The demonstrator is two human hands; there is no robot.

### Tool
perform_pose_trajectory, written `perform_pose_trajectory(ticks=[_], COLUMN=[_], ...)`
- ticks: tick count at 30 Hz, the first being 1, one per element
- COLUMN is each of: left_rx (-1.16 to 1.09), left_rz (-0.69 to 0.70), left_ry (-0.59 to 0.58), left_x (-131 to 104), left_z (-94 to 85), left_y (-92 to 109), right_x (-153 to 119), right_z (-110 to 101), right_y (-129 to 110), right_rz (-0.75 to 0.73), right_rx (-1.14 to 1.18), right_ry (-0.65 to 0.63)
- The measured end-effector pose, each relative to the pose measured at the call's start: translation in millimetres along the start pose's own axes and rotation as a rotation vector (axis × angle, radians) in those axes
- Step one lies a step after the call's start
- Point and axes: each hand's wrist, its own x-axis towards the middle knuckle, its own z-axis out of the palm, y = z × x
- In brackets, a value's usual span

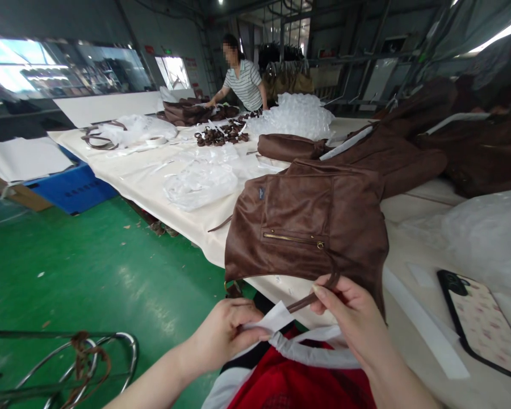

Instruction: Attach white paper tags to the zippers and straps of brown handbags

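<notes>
A brown leather-look bag [298,210] lies at the table's near edge, its brass zipper [293,239] facing up. My right hand [344,304] is closed in a pinch on a thin brown strap [303,303] below the zipper. Between the thumb and fingers of my left hand [227,332] is a white paper strip [276,318], which meets the strap's end. Just beneath both hands curves a handle wrapped in white [315,353], in front of my red clothing. Whether my left fingers also grip that handle, I cannot tell.
More brown bags [409,147] lie behind and to the right. Clear plastic [200,179], brown strap pieces [221,133] and a phone [488,324] are on the table [196,227]. A person [242,79] works at the far end. A metal frame [128,352] stands lower left.
</notes>
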Motion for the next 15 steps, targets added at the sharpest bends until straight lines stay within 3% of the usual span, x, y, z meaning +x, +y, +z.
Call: perform_pose_trajectory(ticks=[6, 9, 12, 15], left_rx=[-0.096, -0.122, -0.061, -0.007], left_rz=[-0.123, -0.187, -0.154, -0.144], left_ry=[0.053, 0.067, 0.051, 0.026], left_x=[28, 40, 47, 52], left_z=[13.4, 15.8, 11.5, 7.2], left_y=[-4, -3, 2, 8], right_x=[15, 20, 24, 31], right_z=[9, 9, 2, -3], right_y=[9, 4, -4, -8], right_rz=[-0.081, 0.014, 0.140, 0.132], right_rx=[-0.112, -0.104, 0.071, 0.160], right_ry=[-0.099, -0.113, -0.057, 0.020])
